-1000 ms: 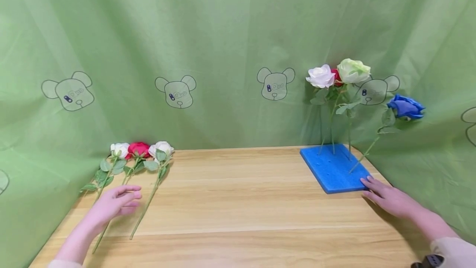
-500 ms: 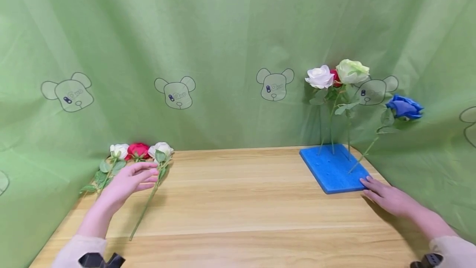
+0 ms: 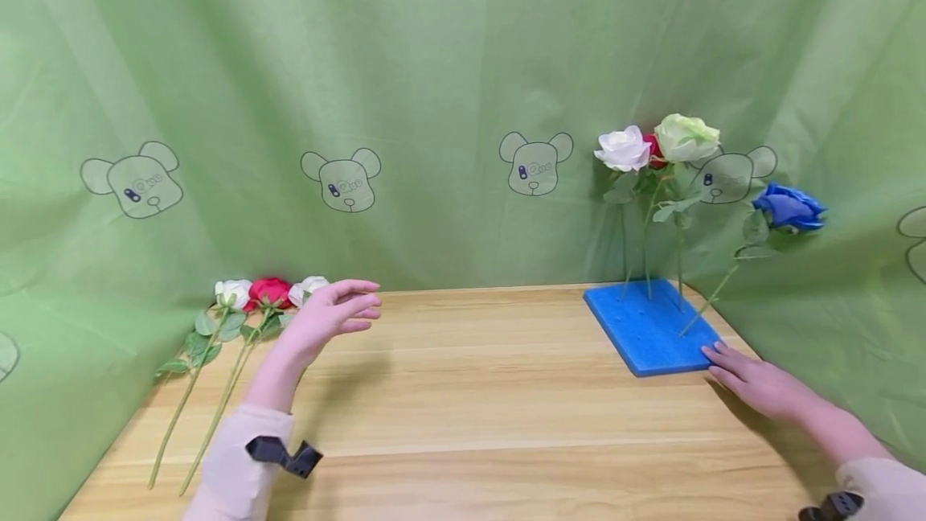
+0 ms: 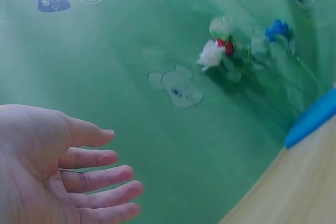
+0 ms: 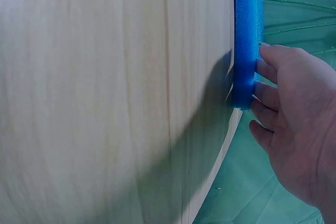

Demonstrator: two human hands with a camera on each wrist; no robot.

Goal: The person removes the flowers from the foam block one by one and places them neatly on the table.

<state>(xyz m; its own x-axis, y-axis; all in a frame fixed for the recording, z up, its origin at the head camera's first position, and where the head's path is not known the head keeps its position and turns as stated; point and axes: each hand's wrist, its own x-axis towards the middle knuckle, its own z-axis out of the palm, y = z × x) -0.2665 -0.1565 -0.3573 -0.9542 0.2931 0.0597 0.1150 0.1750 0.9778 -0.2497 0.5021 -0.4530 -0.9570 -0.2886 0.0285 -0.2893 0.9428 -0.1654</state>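
Note:
In the head view my left hand is raised over the table's left side, holding nothing. Its fingers are loosely extended, as the left wrist view also shows. It partly covers the rightmost of three lying roses, a white rose. Beside that lie a red rose and another white rose. My right hand rests its fingers at the near right corner of a blue foam board. Standing in the board are a white rose, a red rose, a pale green rose and a leaning blue rose.
A wooden table spans the space between the lying roses and the board. Green curtain printed with bear heads hangs behind and at both sides. Small dark wrist cameras sit on the sleeves.
My left hand has moved right and away from me, passing over the lying roses and uncovering the two left stems. My right hand has stayed at the board's corner.

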